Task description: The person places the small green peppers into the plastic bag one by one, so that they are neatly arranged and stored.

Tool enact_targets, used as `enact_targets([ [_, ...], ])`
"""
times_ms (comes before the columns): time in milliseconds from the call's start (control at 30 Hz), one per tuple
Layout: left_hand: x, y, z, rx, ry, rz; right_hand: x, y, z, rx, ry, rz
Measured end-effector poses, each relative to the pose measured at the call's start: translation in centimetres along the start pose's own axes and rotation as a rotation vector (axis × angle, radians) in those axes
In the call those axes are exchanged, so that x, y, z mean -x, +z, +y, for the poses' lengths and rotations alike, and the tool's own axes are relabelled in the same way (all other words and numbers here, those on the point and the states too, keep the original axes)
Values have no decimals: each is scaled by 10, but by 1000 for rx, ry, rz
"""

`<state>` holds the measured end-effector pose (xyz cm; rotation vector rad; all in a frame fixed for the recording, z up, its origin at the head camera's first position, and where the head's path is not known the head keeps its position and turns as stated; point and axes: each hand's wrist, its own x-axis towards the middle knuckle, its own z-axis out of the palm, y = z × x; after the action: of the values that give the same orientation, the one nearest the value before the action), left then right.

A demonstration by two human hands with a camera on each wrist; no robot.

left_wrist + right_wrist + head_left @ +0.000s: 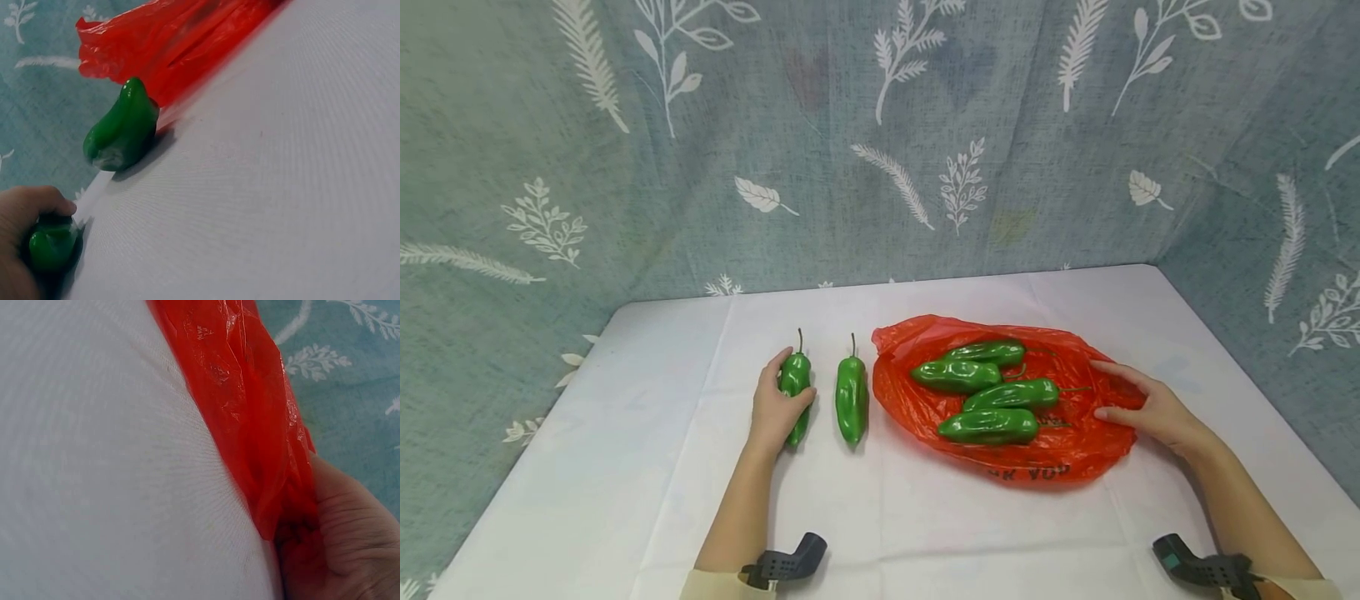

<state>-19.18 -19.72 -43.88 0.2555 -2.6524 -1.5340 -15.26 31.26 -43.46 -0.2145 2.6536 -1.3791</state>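
Note:
My left hand (pixel 778 410) grips a green chili pepper (pixel 793 379) at the left of the white table, thumb on one side and fingers on the other. The pepper's stem points away, and its rounded tip (pixel 53 247) shows in the left wrist view. A second green pepper (pixel 852 400) lies just right of that hand, parallel to the first. My right hand (pixel 1161 414) holds the right edge of a red plastic bag (pixel 917 333), thumb and fingers spread over its rim. Several green peppers (pixel 988 426) lie on the bag, stems toward the right hand.
White cloth (pixel 880 533) covers the table. Behind it and at both sides hangs a blue-green curtain (pixel 820 225) with white leaf prints. Dark wrist camera mounts (pixel 786 565) sit on both forearms. Dark lettering (pixel 1030 473) marks the bag's front edge.

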Motion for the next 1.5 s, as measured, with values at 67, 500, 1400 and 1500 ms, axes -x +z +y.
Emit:
enact_targets([
  [67,1,-1,1,17,1,19,0,0,0,-11,-6,-3],
  [500,2,-2,6,55,41,32,0,-1,0,-13,5,-5],
  [1400,19,-4,50,68,153,-14,0,1,-2,-5,16,-5],
  [1500,22,-5,57,74,159,-21,0,0,-2,-3,13,-4],
])
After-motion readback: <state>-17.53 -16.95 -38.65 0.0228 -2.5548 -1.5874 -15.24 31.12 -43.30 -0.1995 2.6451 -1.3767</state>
